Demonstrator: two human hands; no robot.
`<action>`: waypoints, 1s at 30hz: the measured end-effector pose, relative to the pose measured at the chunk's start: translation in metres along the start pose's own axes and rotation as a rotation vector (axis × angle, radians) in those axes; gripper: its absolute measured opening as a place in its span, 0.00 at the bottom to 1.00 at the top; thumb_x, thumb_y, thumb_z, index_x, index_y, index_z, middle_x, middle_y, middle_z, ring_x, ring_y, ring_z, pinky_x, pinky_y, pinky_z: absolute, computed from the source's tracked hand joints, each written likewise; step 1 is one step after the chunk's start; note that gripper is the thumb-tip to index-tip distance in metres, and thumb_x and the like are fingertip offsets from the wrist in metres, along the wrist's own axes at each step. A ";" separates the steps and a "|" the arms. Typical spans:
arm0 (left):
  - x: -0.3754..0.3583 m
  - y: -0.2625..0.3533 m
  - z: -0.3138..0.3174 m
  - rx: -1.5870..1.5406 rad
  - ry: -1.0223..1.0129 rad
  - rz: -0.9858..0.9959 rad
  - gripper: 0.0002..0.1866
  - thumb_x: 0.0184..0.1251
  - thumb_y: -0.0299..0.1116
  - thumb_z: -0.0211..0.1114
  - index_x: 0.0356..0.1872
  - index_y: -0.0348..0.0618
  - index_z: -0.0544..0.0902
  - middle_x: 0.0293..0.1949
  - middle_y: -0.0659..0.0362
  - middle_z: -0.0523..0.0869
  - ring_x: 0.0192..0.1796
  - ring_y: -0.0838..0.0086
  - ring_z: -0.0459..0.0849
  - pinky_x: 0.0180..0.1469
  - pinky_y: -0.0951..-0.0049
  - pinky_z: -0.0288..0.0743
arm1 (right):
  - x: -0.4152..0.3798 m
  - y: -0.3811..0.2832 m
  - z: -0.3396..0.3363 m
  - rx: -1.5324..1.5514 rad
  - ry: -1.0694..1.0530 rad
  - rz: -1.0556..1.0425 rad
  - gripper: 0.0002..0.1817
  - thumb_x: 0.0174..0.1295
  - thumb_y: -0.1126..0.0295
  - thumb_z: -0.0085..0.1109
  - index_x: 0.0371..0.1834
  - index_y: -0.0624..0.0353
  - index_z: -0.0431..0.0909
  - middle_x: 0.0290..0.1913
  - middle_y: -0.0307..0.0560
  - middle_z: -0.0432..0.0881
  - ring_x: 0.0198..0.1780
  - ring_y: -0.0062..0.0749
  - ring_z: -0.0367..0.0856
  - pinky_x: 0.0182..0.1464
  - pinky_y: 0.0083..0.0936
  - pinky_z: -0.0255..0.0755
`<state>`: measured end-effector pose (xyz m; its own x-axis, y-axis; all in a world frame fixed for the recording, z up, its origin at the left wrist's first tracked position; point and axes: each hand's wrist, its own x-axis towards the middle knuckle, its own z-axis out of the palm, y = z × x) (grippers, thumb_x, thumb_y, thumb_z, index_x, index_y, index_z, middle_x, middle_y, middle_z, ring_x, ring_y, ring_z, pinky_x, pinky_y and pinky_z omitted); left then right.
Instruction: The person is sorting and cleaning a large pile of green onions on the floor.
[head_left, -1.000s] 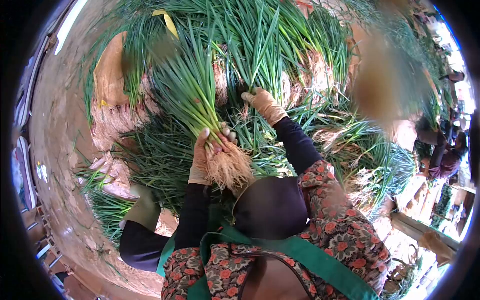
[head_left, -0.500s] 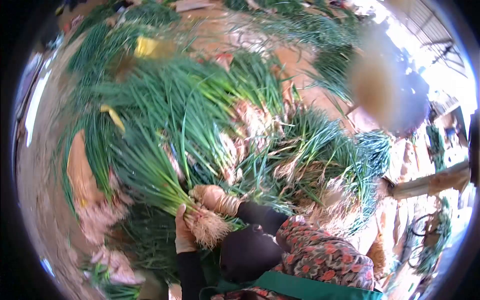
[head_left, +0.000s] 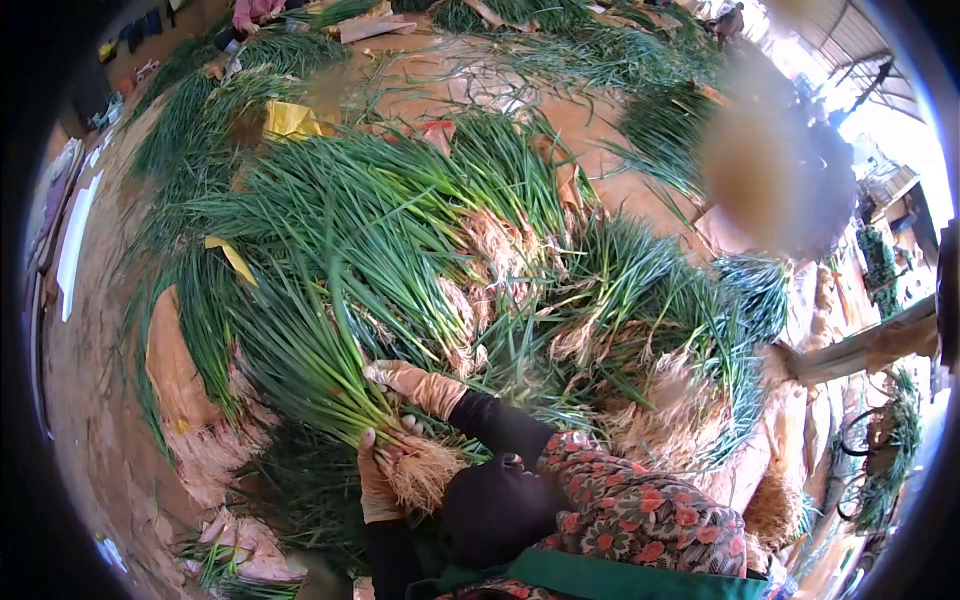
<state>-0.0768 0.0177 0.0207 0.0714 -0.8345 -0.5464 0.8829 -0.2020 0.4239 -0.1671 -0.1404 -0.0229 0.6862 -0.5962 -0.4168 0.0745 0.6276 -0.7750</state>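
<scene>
Head view: we see two hands, both in pale gloves, at one bunch of green onions. Our left hand is partly open and curved around the base of the bunch, its thumb raised along the near side, just beside the roots. Our right hand is half closed against the stems a little higher up, fingers bent; how firmly it grips, we cannot tell. The bunch lies tilted between us and the pile, its leaves fanning away over other onions and its roots towards us.

Around it we count one yellow sheet, one narrower yellow strip, one red scrap and one brown wrap on the left. The bunches in the pile overlap too much for us to count. To the right we find one beam, and at the upper left one person in a pink top. A blur hides part of the upper right.
</scene>
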 end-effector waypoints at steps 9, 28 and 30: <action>-0.018 0.005 0.046 -0.187 0.023 -0.017 0.22 0.61 0.49 0.59 0.45 0.39 0.75 0.37 0.57 0.81 0.40 0.69 0.80 0.51 0.66 0.74 | -0.027 0.022 -0.019 -1.351 -0.079 -0.882 0.18 0.56 0.67 0.53 0.50 0.62 0.72 0.37 0.54 0.77 0.39 0.49 0.76 0.43 0.38 0.73; -0.004 0.010 0.034 -0.158 -0.047 -0.107 0.27 0.61 0.51 0.59 0.50 0.35 0.74 0.41 0.51 0.81 0.49 0.67 0.78 0.60 0.62 0.69 | -0.089 -0.001 -0.040 -1.426 0.235 -0.270 0.18 0.60 0.58 0.54 0.45 0.60 0.74 0.29 0.55 0.80 0.36 0.51 0.80 0.38 0.37 0.72; -0.002 0.012 0.036 -0.076 -0.018 -0.084 0.25 0.59 0.43 0.63 0.50 0.33 0.72 0.44 0.51 0.80 0.43 0.69 0.81 0.49 0.69 0.77 | -0.111 -0.024 0.003 -1.290 0.086 -0.325 0.19 0.60 0.58 0.52 0.46 0.63 0.73 0.31 0.57 0.79 0.38 0.52 0.79 0.38 0.38 0.72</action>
<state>-0.0834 -0.0016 0.0531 -0.0117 -0.8257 -0.5640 0.9183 -0.2321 0.3206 -0.2426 -0.0875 0.0436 0.7169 -0.6867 -0.1200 -0.5413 -0.4400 -0.7165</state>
